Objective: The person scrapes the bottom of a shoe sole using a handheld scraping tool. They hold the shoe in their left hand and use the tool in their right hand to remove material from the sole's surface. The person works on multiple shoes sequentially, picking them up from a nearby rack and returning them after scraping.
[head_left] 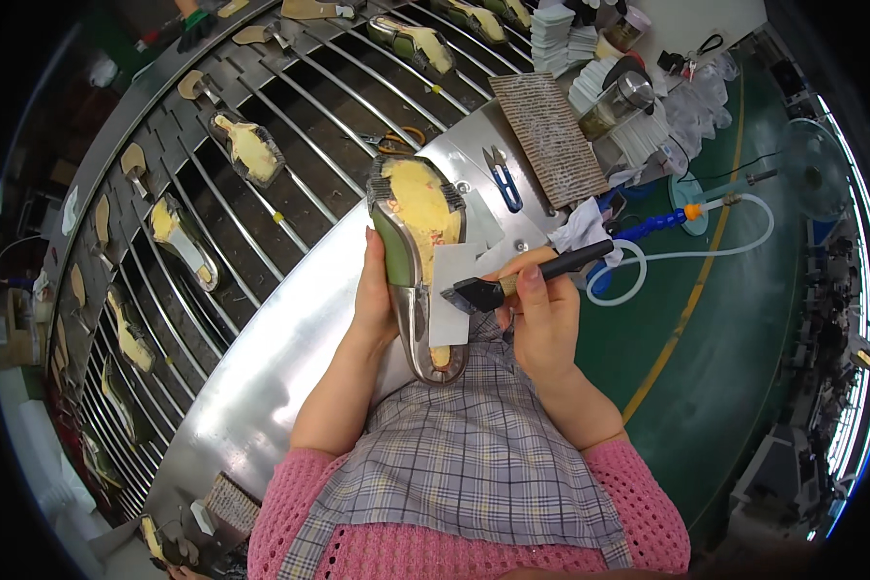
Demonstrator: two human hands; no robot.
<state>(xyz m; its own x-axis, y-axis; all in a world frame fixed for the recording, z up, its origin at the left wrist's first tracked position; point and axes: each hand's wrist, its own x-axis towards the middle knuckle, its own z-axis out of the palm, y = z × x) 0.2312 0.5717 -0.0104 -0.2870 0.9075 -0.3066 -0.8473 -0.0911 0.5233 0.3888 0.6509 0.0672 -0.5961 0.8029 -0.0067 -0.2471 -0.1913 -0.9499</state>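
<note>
My left hand [374,290] grips a green shoe upper on a last [389,246], sole side up, by its left side. The shoe's underside is yellow, with a pleated grey edge around the toe and a shiny metallic heel end toward me. Over the middle of the underside lies a white rectangular piece [449,324]. My right hand [543,319] is closed around a black-handled tool [575,261] with a pale wooden neck. Its dark wedge-shaped head rests over the white piece; whether it is a brush or a hammer I cannot tell.
Blue thread snips [503,181] lie on the metal table [261,358] beside a ridged brown board [551,135]. Orange-handled scissors [391,142] sit past the toe. Several lasted shoes [248,148] stand on the barred rack. White stacks and a jar [619,101] are at far right.
</note>
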